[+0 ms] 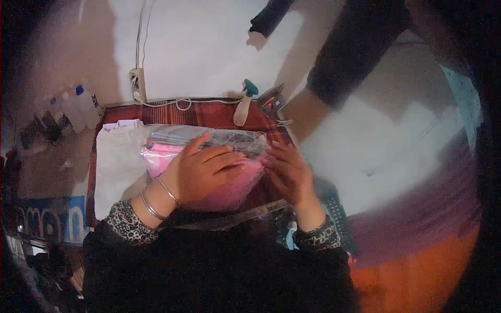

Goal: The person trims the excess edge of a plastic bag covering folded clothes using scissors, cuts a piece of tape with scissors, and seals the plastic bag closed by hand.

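Note:
A clear plastic bag (224,136) holds folded pink and grey cloth and lies on a dark red striped cloth (209,114). My left hand (203,169), with silver bangles at the wrist, rests on top of the bag, its fingers spread and pointing right. At the bag's right end, my right hand (287,169) touches the plastic, fingers apart and pointing up and left. Folded white cloth (117,167) lies left of the bag, partly under its edge.
Behind the bag stand a bottle with a green top (243,107) and a small device with a red light (273,104). A wall socket (136,81) has cables. Another person's arm (344,68) reaches in at upper right. Bottles (81,109) stand at left.

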Action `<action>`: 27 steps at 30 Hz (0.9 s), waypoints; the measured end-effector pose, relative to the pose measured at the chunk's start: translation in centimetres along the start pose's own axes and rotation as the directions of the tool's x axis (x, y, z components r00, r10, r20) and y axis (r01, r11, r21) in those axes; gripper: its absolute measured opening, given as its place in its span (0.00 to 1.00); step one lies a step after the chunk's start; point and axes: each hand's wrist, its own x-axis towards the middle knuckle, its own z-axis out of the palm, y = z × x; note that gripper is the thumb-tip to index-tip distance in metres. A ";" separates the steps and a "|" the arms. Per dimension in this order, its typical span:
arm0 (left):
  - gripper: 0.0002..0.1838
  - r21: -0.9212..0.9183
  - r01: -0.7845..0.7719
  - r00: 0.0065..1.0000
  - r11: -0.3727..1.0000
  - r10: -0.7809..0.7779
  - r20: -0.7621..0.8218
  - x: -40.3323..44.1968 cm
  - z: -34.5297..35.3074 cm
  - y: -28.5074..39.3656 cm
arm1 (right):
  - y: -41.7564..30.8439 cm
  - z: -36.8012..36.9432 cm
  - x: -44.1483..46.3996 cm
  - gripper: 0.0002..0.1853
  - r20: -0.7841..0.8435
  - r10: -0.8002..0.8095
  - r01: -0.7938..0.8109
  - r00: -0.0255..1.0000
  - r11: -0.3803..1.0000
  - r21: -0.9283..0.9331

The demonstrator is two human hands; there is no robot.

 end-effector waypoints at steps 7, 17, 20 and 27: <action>0.17 -0.015 -0.069 0.998 0.997 0.069 0.004 0.4 -0.1 0.1 | -2.6 -0.1 1.4 0.23 -0.023 -0.076 0.076 0.997 0.997 -0.002; 0.15 0.010 -0.078 0.994 0.997 0.078 -0.071 -0.9 0.4 -0.3 | -2.9 0.3 0.3 0.25 -0.087 0.107 -0.096 0.990 0.988 0.117; 0.14 0.007 -0.071 0.995 0.997 0.071 -0.064 -0.9 0.1 -0.1 | -3.3 0.3 1.8 0.27 -0.111 0.167 -0.156 0.980 0.983 0.100; 0.12 -0.005 -0.071 0.993 0.997 0.070 -0.090 -1.4 -0.4 -0.2 | -0.1 1.3 -0.5 0.24 -0.050 0.051 -0.048 0.997 0.997 0.067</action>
